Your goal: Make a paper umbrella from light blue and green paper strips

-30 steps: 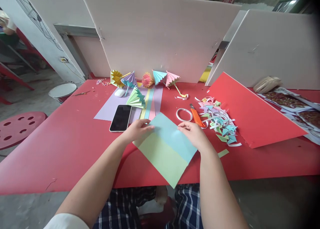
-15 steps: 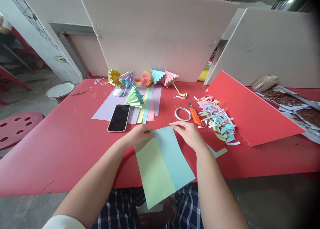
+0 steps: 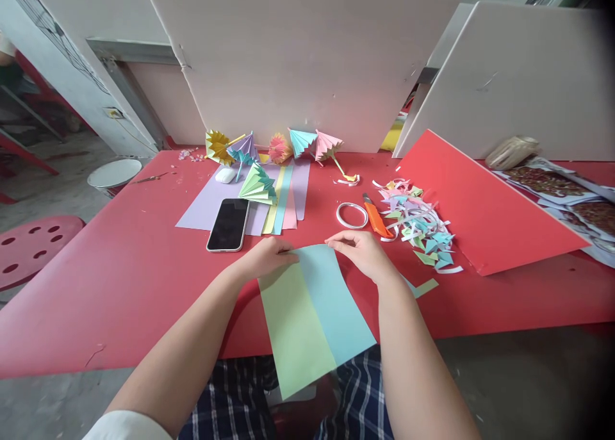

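A sheet of paper [image 3: 312, 318], light green on its left part and light blue on its right, lies tilted toward me and hangs over the table's front edge above my lap. My left hand [image 3: 270, 258] pinches its far left corner, with the fingertips on the green part. At the far right corner, on the blue part, my right hand [image 3: 355, 249] grips it between thumb and fingers. Just beyond the right hand are a roll of white tape [image 3: 352, 224] and an orange utility knife [image 3: 377, 217]. Past the left hand lies a phone [image 3: 228, 225], its screen dark.
Several folded paper umbrellas [image 3: 257, 184] stand at the back, some over coloured paper sheets [image 3: 196, 209]. Paper scraps [image 3: 423, 225] are heaped on the right, against a leaning red board [image 3: 490, 203]. White panels [image 3: 307, 68] close off the table's [image 3: 120, 286] far side.
The camera view has shifted slightly. Both hands keep their grip on the paper sheet, which has hardly moved.
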Tool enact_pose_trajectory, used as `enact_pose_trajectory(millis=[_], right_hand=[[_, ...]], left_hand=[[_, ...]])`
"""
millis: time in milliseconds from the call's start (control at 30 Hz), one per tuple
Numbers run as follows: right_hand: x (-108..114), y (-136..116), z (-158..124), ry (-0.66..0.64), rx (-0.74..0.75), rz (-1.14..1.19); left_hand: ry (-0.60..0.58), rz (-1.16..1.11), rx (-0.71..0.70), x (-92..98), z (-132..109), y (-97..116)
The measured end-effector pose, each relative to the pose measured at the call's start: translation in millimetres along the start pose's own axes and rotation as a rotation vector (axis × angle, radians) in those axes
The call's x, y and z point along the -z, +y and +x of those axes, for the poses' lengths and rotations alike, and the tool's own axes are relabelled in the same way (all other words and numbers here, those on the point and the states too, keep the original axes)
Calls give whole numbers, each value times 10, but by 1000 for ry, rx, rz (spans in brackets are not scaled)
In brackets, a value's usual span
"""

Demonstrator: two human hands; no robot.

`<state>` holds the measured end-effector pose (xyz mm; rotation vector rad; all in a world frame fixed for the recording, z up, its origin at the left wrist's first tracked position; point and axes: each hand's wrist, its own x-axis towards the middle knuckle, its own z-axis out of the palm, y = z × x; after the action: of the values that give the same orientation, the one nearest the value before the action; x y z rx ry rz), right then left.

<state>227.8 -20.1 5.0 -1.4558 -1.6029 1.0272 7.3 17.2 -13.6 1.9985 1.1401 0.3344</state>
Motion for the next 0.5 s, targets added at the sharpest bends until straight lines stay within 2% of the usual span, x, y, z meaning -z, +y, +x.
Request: enact_pose_trajectory(millis=[267, 500], right_hand=[[-3, 24, 21, 18, -19, -47], [-13, 38, 30, 16, -34, -85]], left_hand=[[-37, 22, 48, 4, -11, 24], [-31, 27, 35, -6, -12, 39]])
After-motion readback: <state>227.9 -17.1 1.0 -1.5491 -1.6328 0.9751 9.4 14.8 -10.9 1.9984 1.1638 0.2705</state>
